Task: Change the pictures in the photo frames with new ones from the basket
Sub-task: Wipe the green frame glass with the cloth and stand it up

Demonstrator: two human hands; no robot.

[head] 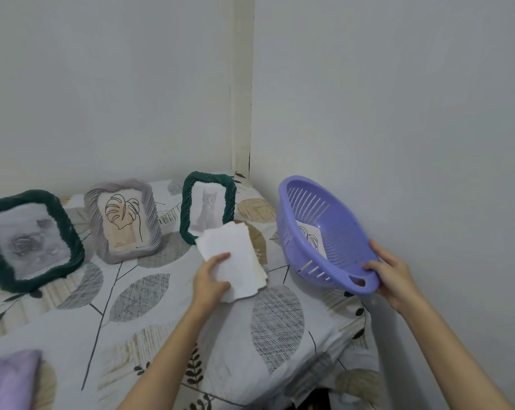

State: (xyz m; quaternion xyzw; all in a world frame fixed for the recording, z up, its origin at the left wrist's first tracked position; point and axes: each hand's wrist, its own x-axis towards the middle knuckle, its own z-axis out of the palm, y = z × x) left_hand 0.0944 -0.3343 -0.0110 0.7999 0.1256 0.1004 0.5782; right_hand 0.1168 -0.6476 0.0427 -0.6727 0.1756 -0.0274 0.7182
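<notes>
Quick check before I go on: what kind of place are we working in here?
Most likely a room in a home, in a corner of plain walls. A leaf-print cloth covers the surface, three photo frames stand on it, and the right hand holds a purple plastic basket.

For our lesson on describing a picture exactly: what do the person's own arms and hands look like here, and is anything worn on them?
Both forearms are bare as far as the picture shows: no sleeves or cuffs in view. The left hand and the right hand have no gloves, and I see no rings, watch or bracelet. The fingernails look short and plain, though they are too small to judge well.
</notes>
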